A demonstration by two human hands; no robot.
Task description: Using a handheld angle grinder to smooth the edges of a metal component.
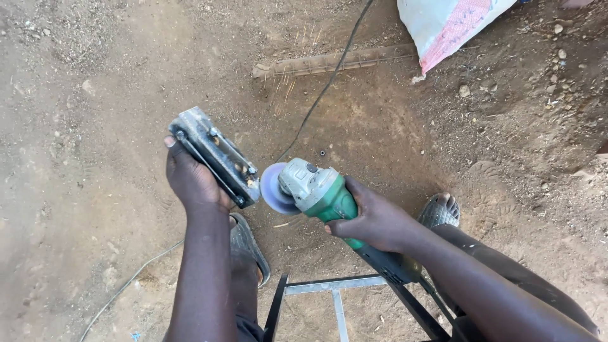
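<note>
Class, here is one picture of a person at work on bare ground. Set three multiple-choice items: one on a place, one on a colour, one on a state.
1. Where does the flat grey metal piece sit?
A. in the left hand
B. on the dirt ground
C. on the black metal frame

2. What colour is the body of the corded angle grinder?
A. yellow
B. green
C. blue

3. How does the right hand stand to the grinder?
A. apart from it
B. resting flat on the disc
C. closed around its body

Answers: 1 A, the left hand's fingers wrap the piece in the air. 2 B, the casing behind the grey head is green. 3 C, the fingers curl around the green body.
</note>
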